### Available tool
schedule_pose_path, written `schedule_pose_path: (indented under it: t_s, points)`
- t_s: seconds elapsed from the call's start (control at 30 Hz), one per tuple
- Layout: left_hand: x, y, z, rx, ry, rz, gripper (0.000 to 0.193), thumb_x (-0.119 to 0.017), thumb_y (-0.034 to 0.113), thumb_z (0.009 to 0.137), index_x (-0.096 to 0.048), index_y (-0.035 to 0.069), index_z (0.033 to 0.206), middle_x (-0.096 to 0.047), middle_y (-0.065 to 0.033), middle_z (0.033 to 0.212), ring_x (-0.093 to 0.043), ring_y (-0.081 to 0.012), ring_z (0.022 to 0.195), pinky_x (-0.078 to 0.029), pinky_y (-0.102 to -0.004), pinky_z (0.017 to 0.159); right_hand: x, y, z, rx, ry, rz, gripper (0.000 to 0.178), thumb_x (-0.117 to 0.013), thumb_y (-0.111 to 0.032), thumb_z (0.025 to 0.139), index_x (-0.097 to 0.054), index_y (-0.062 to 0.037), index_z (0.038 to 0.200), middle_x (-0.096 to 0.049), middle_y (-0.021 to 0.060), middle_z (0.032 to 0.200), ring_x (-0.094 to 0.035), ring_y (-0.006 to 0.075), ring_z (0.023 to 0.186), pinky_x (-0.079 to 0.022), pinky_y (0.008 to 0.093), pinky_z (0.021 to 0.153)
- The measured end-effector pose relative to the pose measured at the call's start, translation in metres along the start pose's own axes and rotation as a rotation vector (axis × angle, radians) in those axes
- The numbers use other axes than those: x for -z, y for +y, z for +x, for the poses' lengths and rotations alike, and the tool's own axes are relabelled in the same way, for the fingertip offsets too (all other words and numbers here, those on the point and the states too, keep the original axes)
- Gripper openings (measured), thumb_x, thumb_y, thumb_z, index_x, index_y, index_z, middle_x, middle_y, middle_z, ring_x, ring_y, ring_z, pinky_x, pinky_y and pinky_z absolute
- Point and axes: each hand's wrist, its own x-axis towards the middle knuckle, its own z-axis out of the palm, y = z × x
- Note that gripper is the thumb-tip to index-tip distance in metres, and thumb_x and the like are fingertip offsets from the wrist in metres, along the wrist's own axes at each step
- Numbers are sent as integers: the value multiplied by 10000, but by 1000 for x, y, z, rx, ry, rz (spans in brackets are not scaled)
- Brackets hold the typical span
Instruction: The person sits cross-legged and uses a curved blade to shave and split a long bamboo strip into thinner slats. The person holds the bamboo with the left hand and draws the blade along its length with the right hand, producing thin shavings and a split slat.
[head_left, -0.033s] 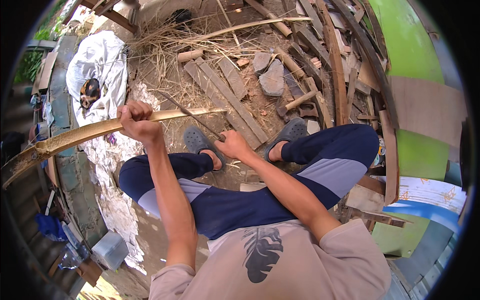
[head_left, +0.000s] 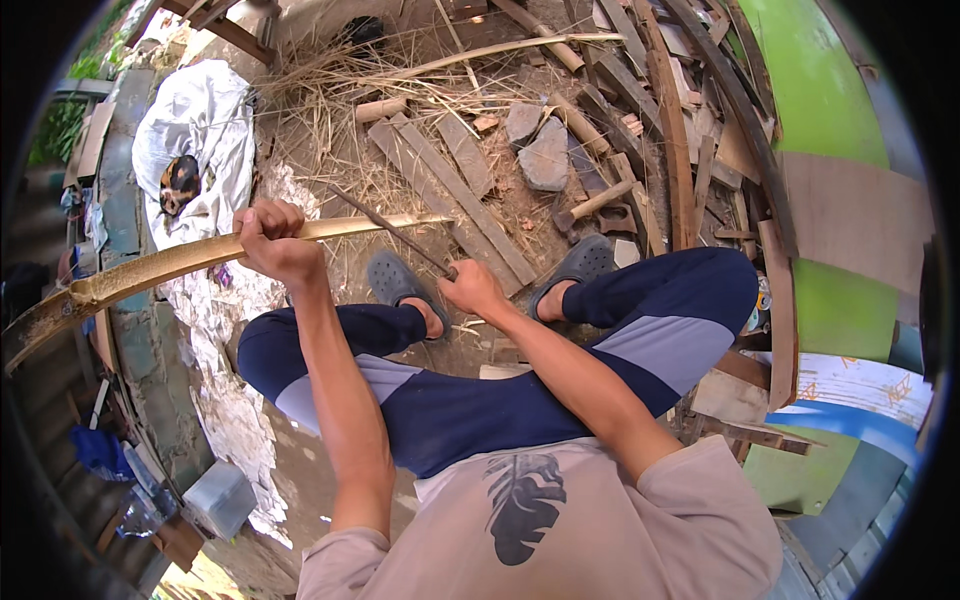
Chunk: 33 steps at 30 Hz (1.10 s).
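My left hand is closed around a long split bamboo strip, which curves from the far left edge to a thin tip in front of my feet. A node shows on the strip's wide left part. My right hand grips a long knife by its near end, with the handle mostly hidden in the fingers. Its narrow dark blade, seen almost edge-on, points away to the left and crosses the strip to the right of my left hand. From this angle I cannot tell whether blade and bamboo touch.
Grey clogs are on my feet. Beyond them lie flat boards, a broken concrete lump and straw-like shavings. Timber is piled at right. A cat rests on a white sack at left.
My right hand and the knife have shifted slightly to the right. The left hand and the bamboo strip have stayed nearly still.
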Motion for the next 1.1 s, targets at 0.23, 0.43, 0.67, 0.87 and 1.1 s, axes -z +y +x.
schedule_pose_path:
  t_s: [0.23, 0.43, 0.67, 0.87, 1.1]
  points:
    - [-5, -10, 7, -27, -7, 4, 263, -360, 130, 880, -239, 122, 647, -185, 27, 532, -146, -84, 439, -151, -267, 414, -9, 63, 43, -316, -77, -132, 449, -589, -291, 731, -650, 107, 930, -618, 327, 961, -623, 422, 954, -485, 430, 816]
    - [-6, -10, 5, -13, -45, -10, 236, -362, 128, 880, -260, 114, 668, -200, 18, 533, -176, -85, 435, -152, -257, 401, -19, 75, 48, -500, -299, 430, 249, -572, -229, 787, -607, 15, 756, -580, 143, 652, -569, 263, 544, -465, 388, 512]
    - [-10, -12, 8, 3, -17, -17, 265, -374, 133, 877, -224, 124, 659, -185, 23, 532, -162, -84, 436, -145, -257, 405, -8, 52, 43, -465, -318, 413, 244, -566, -201, 761, -572, 40, 721, -564, 124, 602, -550, 241, 498, -448, 386, 456]
    - [0, -11, 7, -13, -2, 9, 271, -365, 136, 878, -224, 131, 647, -179, 25, 532, -149, -83, 441, -132, -263, 410, 1, -23, 9, 122, -14, 28, 377, -596, -310, 742, -616, 66, 744, -610, 266, 675, -633, 380, 664, -486, 453, 636]
    - [-6, -7, 9, 27, 2, -6, 280, -352, 133, 885, -205, 140, 648, -168, 32, 539, -139, -80, 449, -135, -262, 420, -39, 135, 60, -309, -72, -54, 244, -537, -196, 779, -569, 24, 678, -616, 206, 687, -598, 331, 601, -475, 450, 568]
